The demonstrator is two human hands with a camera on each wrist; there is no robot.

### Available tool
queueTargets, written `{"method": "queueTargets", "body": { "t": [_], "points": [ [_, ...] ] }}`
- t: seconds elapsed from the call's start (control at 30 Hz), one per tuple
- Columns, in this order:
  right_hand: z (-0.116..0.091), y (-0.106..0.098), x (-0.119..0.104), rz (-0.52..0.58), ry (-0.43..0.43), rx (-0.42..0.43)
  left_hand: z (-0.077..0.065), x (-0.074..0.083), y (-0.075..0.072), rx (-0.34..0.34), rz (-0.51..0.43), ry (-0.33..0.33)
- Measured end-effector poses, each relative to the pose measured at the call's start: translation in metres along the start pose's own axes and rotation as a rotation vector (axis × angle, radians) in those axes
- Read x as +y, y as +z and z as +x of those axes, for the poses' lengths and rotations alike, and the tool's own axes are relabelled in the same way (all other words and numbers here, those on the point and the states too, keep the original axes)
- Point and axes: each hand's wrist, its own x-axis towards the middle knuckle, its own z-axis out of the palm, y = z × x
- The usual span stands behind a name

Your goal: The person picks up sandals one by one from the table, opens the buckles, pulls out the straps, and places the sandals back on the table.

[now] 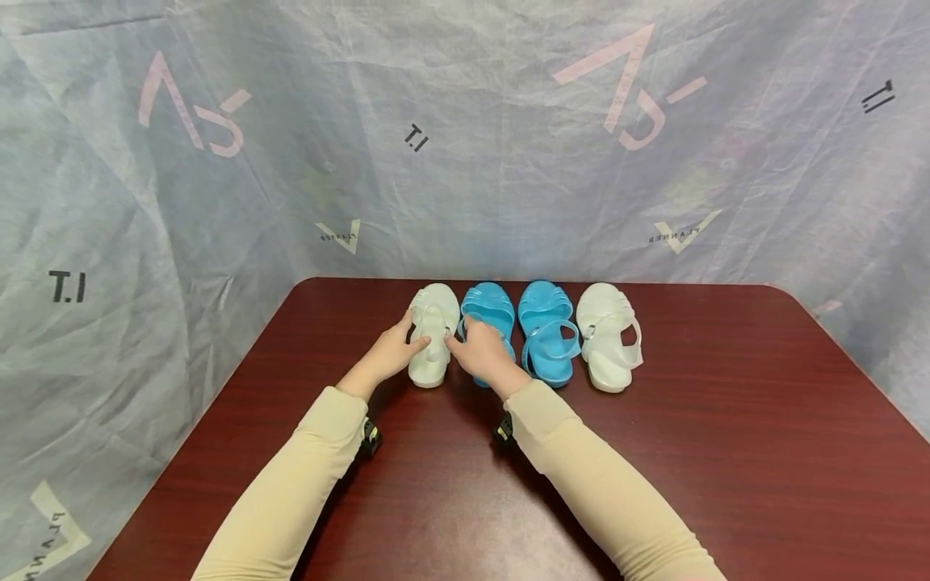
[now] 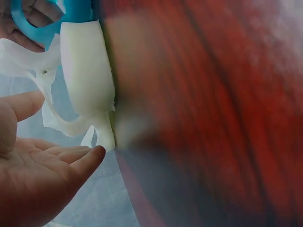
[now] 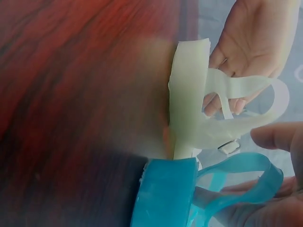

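Note:
At the left end of a row of sandals is a white sandal (image 1: 430,355), lying sole down with its heel toward me. My left hand (image 1: 392,347) is at its left side; in the left wrist view the fingers (image 2: 87,163) are nearly straight, with a fingertip right at the sole's edge. On the other side, my right hand (image 1: 485,353) partly covers a blue sandal (image 1: 488,298). Its extended thumb (image 3: 272,136) points at the white sandal's buckle (image 3: 229,146), and its other fingers are partly hidden behind the blue strap (image 3: 246,163).
Another blue sandal (image 1: 546,298) and another white sandal (image 1: 605,303) continue the row to the right. All stand near the far edge of a dark red wooden table (image 1: 726,444). A grey printed cloth (image 1: 479,186) hangs behind the table.

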Motion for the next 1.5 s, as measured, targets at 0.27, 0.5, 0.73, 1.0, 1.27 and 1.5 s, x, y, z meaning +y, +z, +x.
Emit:
{"method": "queueTargets", "body": {
  "t": [0.27,0.5,0.73,1.0,1.27,1.5],
  "points": [
    [0.001,0.001,0.0,-0.013,0.005,0.008,0.0,0.0,-0.002,-0.031,-0.088,-0.023],
    [0.002,0.004,0.0,0.002,-0.002,-0.002,0.0,-0.004,0.0,-0.066,-0.205,-0.056],
    [0.002,0.006,0.001,0.032,0.002,-0.005,-0.001,0.0,0.0,-0.066,-0.237,-0.078],
    [0.002,0.004,-0.002,0.075,0.022,0.031,-0.001,0.005,0.001,-0.059,-0.234,-0.083],
    [0.001,0.006,-0.009,0.132,0.027,0.148,-0.001,0.003,0.002,-0.057,-0.238,-0.093],
    [0.001,0.007,-0.013,0.123,0.005,0.264,-0.001,0.004,0.002,-0.045,-0.236,-0.081]
  ]
}}
